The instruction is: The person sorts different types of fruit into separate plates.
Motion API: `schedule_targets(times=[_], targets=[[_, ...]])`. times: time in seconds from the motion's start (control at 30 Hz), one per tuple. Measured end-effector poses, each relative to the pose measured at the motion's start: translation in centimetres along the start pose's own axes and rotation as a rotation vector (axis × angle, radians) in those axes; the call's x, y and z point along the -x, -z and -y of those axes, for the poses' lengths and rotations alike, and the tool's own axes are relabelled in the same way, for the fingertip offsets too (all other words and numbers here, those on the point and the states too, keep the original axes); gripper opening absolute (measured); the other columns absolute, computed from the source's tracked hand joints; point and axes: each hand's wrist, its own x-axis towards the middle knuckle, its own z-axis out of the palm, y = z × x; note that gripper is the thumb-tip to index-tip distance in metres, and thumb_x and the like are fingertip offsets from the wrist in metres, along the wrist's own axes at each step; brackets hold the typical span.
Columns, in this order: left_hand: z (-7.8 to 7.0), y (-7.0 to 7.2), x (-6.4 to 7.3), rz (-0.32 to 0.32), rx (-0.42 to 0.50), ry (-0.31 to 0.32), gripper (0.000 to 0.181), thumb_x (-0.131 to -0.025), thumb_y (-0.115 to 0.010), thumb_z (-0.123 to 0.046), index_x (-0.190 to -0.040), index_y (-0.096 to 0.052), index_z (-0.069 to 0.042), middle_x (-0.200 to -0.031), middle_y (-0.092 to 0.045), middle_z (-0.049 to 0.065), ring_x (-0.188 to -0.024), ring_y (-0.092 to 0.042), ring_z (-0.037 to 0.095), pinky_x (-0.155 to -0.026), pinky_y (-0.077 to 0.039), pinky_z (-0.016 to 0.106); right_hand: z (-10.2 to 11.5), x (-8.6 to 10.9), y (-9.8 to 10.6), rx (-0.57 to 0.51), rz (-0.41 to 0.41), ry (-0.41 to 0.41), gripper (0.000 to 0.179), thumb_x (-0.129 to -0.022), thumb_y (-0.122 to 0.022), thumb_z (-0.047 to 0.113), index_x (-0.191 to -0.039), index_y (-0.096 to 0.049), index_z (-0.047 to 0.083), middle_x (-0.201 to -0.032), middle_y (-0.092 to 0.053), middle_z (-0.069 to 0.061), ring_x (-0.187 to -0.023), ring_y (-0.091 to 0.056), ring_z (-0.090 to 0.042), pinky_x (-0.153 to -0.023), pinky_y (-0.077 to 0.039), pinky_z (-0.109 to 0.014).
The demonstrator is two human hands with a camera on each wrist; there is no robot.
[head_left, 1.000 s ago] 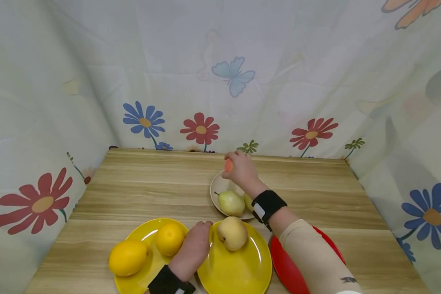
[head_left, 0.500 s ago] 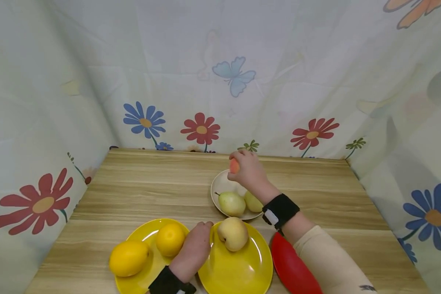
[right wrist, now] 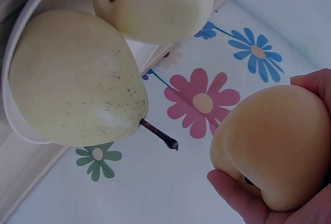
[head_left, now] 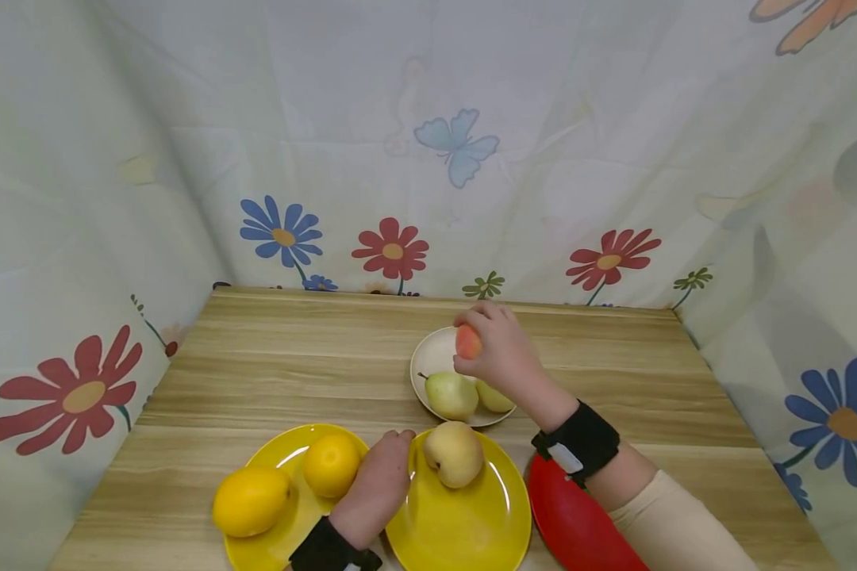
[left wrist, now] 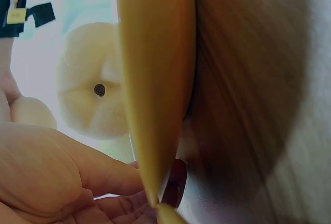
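My right hand (head_left: 503,353) holds a peach (head_left: 468,342) above the back of the small off-white plate (head_left: 424,354). In the right wrist view, fingers and thumb curl round the peach (right wrist: 274,146), beside a pear (right wrist: 77,79) with a dark stem. Two green-yellow pears, the nearer-left one (head_left: 451,396) in full view, lie on that plate. My left hand (head_left: 374,488) pinches the left rim of the middle yellow plate (head_left: 471,527), its thumb and fingers around the edge (left wrist: 155,79) in the left wrist view. On this plate sits a round pale-yellow fruit (head_left: 454,454).
Left of my left hand, another yellow plate (head_left: 296,543) bears an orange (head_left: 332,465) and a large yellow oval fruit (head_left: 251,501). A red plate (head_left: 578,519) lies partly under my right forearm. A flowered curtain (head_left: 528,198) encloses the wooden table (head_left: 293,349).
My right hand has moved rightward and slightly toward me with the peach, uncovering more of the second pear. My left hand has stayed on the yellow plate's rim.
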Motion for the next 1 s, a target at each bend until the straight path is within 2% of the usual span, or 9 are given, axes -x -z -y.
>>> schedule_targets(times=[0.17,0.47,0.73,1.0], targets=[[0.0,0.0,0.0,-0.009,-0.011,-0.019,0.017,-0.092,-0.055,-0.001,-0.108,-0.058,-0.005,-0.081,-0.051,0.003,-0.07,-0.048,0.013,-0.067,-0.048,0.029,0.2,1.8,0.7,0.008,-0.001,0.019,0.042,-0.072,-0.076,0.028,-0.11,-0.064,0.016,-0.122,-0.055,-0.01,-0.113,-0.047,-0.031,-0.088,-0.048,-0.046],[0.0,-0.3,-0.1,-0.009,-0.018,-0.011,0.015,-0.091,-0.057,-0.001,-0.104,-0.059,-0.006,-0.08,-0.05,0.003,-0.069,-0.048,0.013,-0.065,-0.048,0.029,0.5,5.1,1.5,-0.002,-0.019,0.082,0.041,-0.07,-0.079,0.027,-0.108,-0.066,0.016,-0.116,-0.057,-0.006,-0.107,-0.048,-0.028,-0.08,-0.051,-0.043],[0.1,-0.2,0.1,-0.01,-0.012,-0.025,0.015,-0.091,-0.055,0.0,-0.106,-0.058,-0.005,-0.08,-0.05,0.004,-0.069,-0.047,0.014,-0.066,-0.047,0.03,0.2,8.2,0.6,0.029,-0.031,0.09,0.041,-0.068,-0.08,0.026,-0.106,-0.066,0.019,-0.114,-0.058,-0.001,-0.105,-0.05,-0.025,-0.078,-0.051,-0.039],[0.1,-0.2,0.0,-0.006,-0.031,-0.028,0.019,-0.091,-0.056,-0.001,-0.109,-0.058,-0.004,-0.082,-0.051,0.004,-0.071,-0.048,0.014,-0.069,-0.049,0.031,0.0,10.5,-1.0,0.031,0.001,0.057,0.042,-0.064,-0.082,0.026,-0.103,-0.065,0.025,-0.113,-0.058,0.004,-0.103,-0.049,-0.022,-0.072,-0.052,-0.036]])
